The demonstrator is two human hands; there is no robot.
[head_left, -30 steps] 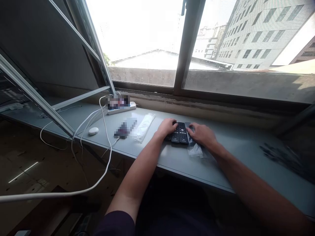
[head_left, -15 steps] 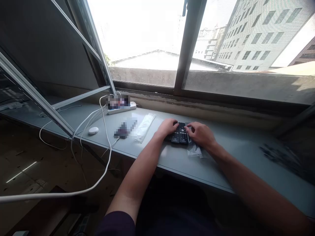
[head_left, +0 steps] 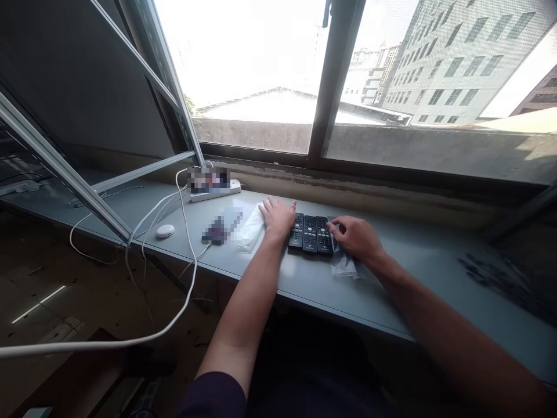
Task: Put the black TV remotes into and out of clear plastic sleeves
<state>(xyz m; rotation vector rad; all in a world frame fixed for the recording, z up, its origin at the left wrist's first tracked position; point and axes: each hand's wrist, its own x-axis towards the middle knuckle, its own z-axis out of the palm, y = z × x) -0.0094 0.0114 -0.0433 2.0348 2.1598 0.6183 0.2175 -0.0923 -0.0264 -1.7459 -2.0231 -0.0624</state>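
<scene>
Three black remote controls lie side by side on the grey tabletop: the left remote (head_left: 296, 235), the middle remote (head_left: 310, 238) and the right remote (head_left: 323, 239). My left hand (head_left: 278, 216) is open with its fingers spread, its thumb side by the upper end of the left remote. Under those fingers lies part of a white plastic packet (head_left: 252, 229). Curled at the right remote's edge, my right hand (head_left: 354, 237) has thumb and forefinger drawn together against it. A clear plastic bag (head_left: 343, 267) lies partly beneath this hand.
Left on the tabletop (head_left: 243, 270) are a blurred-out flat object (head_left: 221, 226) with a cable, a round white device (head_left: 165, 231) and a power strip (head_left: 215, 193). A white cable (head_left: 191, 278) loops across the front edge. Metal shelf posts (head_left: 108, 212) stand at the left.
My left hand has moved left from the remotes toward the white packet, its fingers spreading. The left remote is now uncovered. My right hand has stayed in place.
</scene>
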